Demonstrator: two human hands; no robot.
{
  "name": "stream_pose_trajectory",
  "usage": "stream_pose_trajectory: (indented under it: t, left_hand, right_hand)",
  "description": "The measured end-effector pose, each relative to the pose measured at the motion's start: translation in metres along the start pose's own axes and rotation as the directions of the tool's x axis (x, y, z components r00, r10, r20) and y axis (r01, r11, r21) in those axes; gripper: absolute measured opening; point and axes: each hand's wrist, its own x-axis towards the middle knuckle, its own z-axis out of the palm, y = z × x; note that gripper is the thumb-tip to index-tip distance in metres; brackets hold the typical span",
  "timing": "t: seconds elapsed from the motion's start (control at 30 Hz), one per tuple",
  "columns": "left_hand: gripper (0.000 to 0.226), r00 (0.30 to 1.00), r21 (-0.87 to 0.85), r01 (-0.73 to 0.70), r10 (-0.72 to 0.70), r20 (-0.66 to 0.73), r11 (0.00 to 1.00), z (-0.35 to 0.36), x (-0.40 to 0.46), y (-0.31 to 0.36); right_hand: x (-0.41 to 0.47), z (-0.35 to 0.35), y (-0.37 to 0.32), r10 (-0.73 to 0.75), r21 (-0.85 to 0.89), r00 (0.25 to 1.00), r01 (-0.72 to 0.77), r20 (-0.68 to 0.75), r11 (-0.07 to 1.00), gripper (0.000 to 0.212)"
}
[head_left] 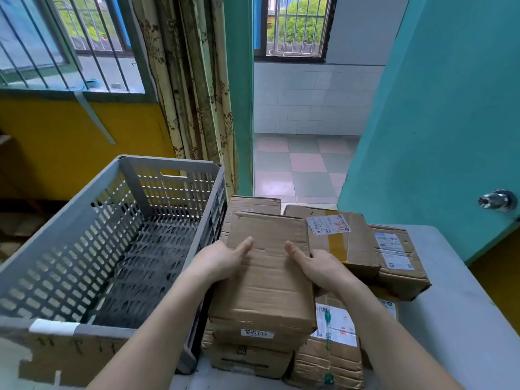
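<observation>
A plain brown cardboard box lies on top of a pile of parcels in the middle of the view. My left hand grips its left side, thumb lying across the top. My right hand grips the right side in the same way. The fingers of both hands are hidden behind the box's sides. To the left stands a grey perforated plastic crate with nothing inside; a strip of cardboard is taped to its near wall.
Several taped parcels with shipping labels crowd the grey table to the right and under the held box. A teal door with a metal knob stands open at right. A curtain hangs behind the crate.
</observation>
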Motion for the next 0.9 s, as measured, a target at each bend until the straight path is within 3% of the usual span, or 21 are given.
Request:
stream_pose_trajectory:
  t: [0.13, 0.2, 0.43, 0.5, 0.67, 0.77, 0.9]
  left_hand:
    - [0.085, 1.000, 0.035, 0.013, -0.012, -0.026, 0.999, 0.006, 0.006, -0.001]
    - [0.079, 1.000, 0.019, 0.002, -0.002, -0.026, 1.000, 0.009, 0.011, -0.003]
    - [0.102, 0.999, -0.053, 0.044, -0.043, 0.029, 0.998, -0.006, 0.032, 0.002]
    - [0.096, 1.000, -0.078, 0.013, -0.012, 0.009, 0.997, -0.003, 0.038, 0.003]
    - [0.075, 0.999, -0.108, -0.011, 0.016, 0.044, 0.994, -0.002, 0.047, -0.001]
    - [0.080, 0.996, -0.125, 0.030, -0.019, 0.087, 0.992, -0.011, 0.059, 0.000]
    - [0.094, 0.997, -0.094, 0.052, -0.046, 0.069, 0.994, -0.020, 0.067, 0.014]
  right_hand:
    - [0.006, 0.002, 0.002, -0.019, -0.012, 1.000, 0.019, 0.021, 1.000, 0.071]
    - [0.008, -0.001, 0.002, -0.007, 0.003, 0.999, 0.007, 0.040, 1.000, 0.069]
    - [0.017, -0.009, -0.017, 0.103, 0.015, 0.995, -0.103, 0.016, 0.995, 0.096]
    - [0.022, -0.005, -0.016, 0.102, 0.005, 0.995, -0.102, 0.003, 0.995, 0.104]
    - [0.028, -0.003, -0.012, 0.112, 0.029, 0.994, -0.112, 0.007, 0.993, 0.101]
    - [0.030, -0.011, -0.019, 0.151, 0.045, 0.988, -0.152, 0.020, 0.987, 0.103]
    - [0.039, -0.021, -0.035, 0.135, 0.022, 0.986, -0.133, -0.099, 0.991, 0.109]
